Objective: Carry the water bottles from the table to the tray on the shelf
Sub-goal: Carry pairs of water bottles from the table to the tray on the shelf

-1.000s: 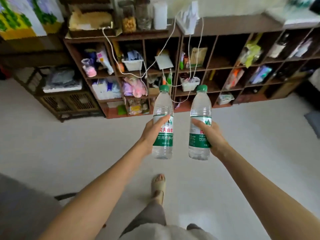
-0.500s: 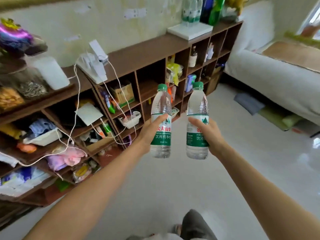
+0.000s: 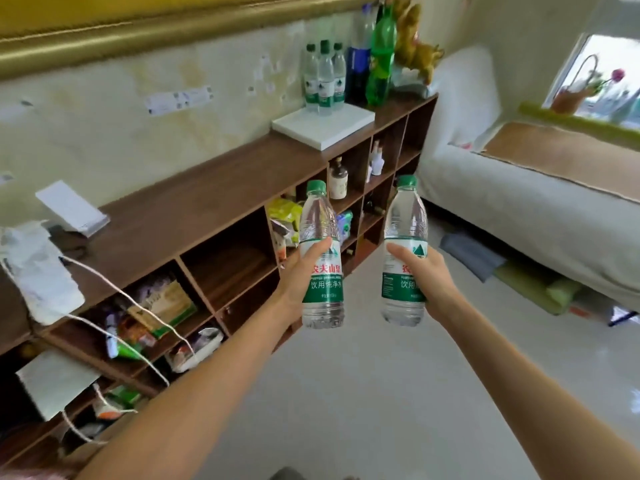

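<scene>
Two water bottles carried upright, clear of the floor, one per hand. Left bottle point(image 3: 321, 258) clasped at the label by the left hand point(image 3: 298, 289), thumb across the front, remaining fingers wrapped behind. Right bottle point(image 3: 404, 252) held likewise by the right hand point(image 3: 429, 282), thumb on the label, fingers curled round the far side. Both green caps well above the thumbs; both bases below the palms, hanging free.

Beyond and above the fingertips: the white tray point(image 3: 323, 124) on the top board of the shelf point(image 3: 207, 202), with three matching bottles point(image 3: 324, 79) already standing at its back edge, a tall green bottle point(image 3: 381, 53) just beside them. Front part of the tray bare.

Step in hand, by judgement: the carry toward the tray, not yet arrived. Best done by keeping both bottles vertical, raising them above the tray rim before moving in, setting each base flat on the bare front area, clear of the standing three, then letting go one hand at a time to avoid toppling neighbours.
</scene>
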The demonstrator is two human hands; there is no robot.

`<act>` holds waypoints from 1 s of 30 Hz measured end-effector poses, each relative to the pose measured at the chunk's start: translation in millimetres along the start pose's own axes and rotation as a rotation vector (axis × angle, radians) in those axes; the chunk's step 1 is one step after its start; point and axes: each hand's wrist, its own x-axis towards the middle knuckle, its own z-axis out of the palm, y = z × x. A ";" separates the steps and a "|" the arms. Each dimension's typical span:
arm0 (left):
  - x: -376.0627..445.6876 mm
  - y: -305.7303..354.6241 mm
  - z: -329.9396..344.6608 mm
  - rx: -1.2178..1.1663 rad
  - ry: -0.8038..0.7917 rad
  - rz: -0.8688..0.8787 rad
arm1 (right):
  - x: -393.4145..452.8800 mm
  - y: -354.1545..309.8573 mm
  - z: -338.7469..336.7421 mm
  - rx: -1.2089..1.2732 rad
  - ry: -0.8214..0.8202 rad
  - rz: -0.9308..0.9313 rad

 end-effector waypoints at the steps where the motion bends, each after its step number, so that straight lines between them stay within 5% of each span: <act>1: 18.5 8.2 2.2 -0.004 -0.008 0.002 | 23.5 -6.2 1.5 0.010 0.003 0.000; 16: 341.0 169.5 -16.3 0.111 -0.007 0.122 | 357.1 -91.9 78.0 -0.062 -0.044 -0.077; 30: 532.4 229.9 -25.4 -0.026 0.381 0.198 | 632.3 -161.4 145.5 -0.118 -0.345 -0.158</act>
